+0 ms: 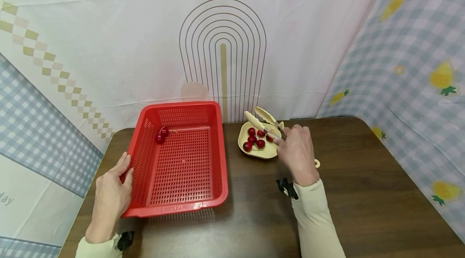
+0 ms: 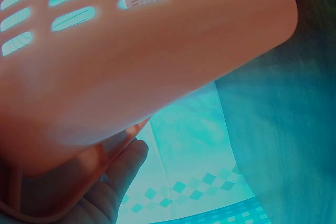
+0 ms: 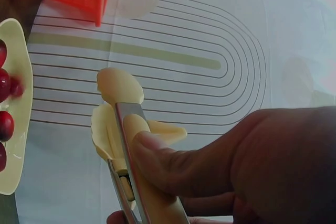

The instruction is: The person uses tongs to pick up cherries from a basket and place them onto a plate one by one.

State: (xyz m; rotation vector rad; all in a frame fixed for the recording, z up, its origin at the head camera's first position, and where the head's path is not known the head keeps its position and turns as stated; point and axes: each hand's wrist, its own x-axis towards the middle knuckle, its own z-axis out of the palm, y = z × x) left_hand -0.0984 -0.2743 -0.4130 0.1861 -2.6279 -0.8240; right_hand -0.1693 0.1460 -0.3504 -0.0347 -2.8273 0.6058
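Observation:
My left hand [image 1: 113, 191] grips the left rim of a red perforated plastic basket [image 1: 178, 209], thumb at the rim. Two joined cherries [image 1: 160, 139] with a stem lie toward the basket's far left corner. To the right, my right hand [image 1: 298, 153] holds metal tongs with cream tips [image 1: 254, 121], thumb on one arm in the right wrist view. The tips stand apart above a pale yellow dish [image 1: 267, 154], with nothing seen between them. Several dark red cherries [image 1: 260, 143] lie in the dish, partly covered by the tongs.
All stands on a dark wooden table [image 1: 254, 217]. A white patterned cloth [image 1: 145, 48] hangs behind it, and checked cloth [image 1: 399, 88] hangs at the right. A small cream ring [image 1: 317, 163] shows beside my right wrist.

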